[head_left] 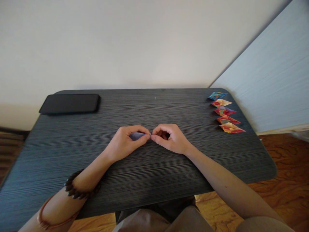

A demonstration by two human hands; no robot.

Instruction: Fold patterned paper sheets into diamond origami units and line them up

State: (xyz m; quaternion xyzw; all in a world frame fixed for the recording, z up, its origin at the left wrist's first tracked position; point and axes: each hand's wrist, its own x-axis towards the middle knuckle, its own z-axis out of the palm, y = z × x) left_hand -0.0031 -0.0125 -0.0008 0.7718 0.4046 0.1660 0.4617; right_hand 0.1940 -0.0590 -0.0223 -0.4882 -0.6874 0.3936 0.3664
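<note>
A small folded piece of bluish-purple paper (pixel 136 136) is pinched in my left hand (pixel 127 140), over the middle of the table. Most of the paper lies behind the curled fingers and thumb, so its full shape is hidden. My right hand (pixel 171 138) meets the left at the fingertips, its thumb and forefinger closed on the paper's thin right-hand tip. Both hands rest low over the dark table (pixel 149 180).
Several folded paper boats (pixel 224 111), in blue, red, purple and yellow, stand in a column near the table's right edge. A black phone-like slab (pixel 70 103) lies at the back left. Behind the table rises a pale wall (pixel 135 42); a light panel (pixel 272 74) is at right.
</note>
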